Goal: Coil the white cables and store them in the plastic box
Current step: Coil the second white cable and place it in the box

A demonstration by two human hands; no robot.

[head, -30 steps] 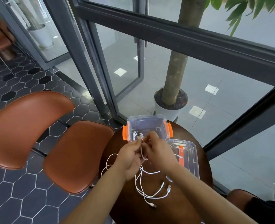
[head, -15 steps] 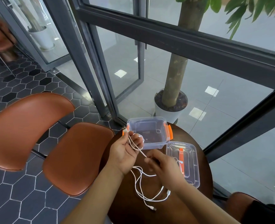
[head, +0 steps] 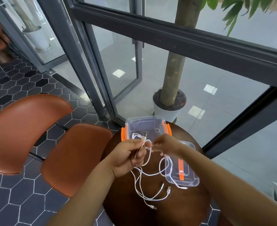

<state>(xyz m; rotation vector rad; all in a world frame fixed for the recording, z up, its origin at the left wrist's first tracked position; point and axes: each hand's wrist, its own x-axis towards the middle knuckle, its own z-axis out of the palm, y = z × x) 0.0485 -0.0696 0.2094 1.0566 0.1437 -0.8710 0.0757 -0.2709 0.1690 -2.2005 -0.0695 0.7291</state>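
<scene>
In the head view, the left hand has its fingers curled shut around a loop of the white cables, a plug end sticking up at twelve o'clock from the fist. The right hand, just beside it at three o'clock, pinches the same strand between fingertips, though blur hides the exact grip. Loose cable trails toward six o'clock across the round dark table. The plastic box sits open at twelve o'clock, its lid lying beside it.
</scene>
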